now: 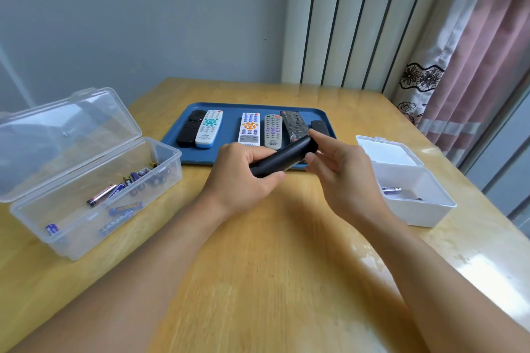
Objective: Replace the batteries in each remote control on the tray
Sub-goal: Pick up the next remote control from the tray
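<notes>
Both hands on black remote [282, 159]: left hand [243, 178] grips, right hand [341, 169] pinches end.

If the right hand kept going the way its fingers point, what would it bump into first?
The right hand points left and away, at the black remote that the left hand grips. It already touches its end, so it would meet that first.

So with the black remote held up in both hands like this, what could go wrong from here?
1. The black remote is held over the blue tray edge; a slip from the left hand or right hand could knock the remotes below.
2. Batteries lie in both the clear box and white box, so they might get mixed.
</notes>
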The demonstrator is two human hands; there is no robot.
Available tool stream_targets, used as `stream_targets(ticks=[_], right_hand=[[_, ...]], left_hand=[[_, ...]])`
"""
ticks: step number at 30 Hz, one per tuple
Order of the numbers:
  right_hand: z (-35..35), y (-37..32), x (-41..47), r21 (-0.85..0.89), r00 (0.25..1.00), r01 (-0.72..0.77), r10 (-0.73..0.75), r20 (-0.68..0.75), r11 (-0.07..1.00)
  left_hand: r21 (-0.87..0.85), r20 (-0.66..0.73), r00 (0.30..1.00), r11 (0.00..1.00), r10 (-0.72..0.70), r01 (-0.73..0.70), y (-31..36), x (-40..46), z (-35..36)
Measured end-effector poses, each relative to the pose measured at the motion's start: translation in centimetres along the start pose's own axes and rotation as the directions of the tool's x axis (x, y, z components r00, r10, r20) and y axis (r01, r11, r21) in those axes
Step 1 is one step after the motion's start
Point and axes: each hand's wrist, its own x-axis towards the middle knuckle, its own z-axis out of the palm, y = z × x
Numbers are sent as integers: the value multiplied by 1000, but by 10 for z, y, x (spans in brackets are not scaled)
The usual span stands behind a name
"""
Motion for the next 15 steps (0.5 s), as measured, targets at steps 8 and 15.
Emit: stream_targets(ticks=[8, 15], right_hand=[[-1, -19, -7, 469, 974, -54, -56, 219, 882], [46, -55, 5, -215, 853, 482, -511, -109, 849]], left_hand=[[-95, 152, 984, 990, -92, 107, -10, 2, -48], [645, -155, 963, 716, -218, 266, -9, 6, -86]])
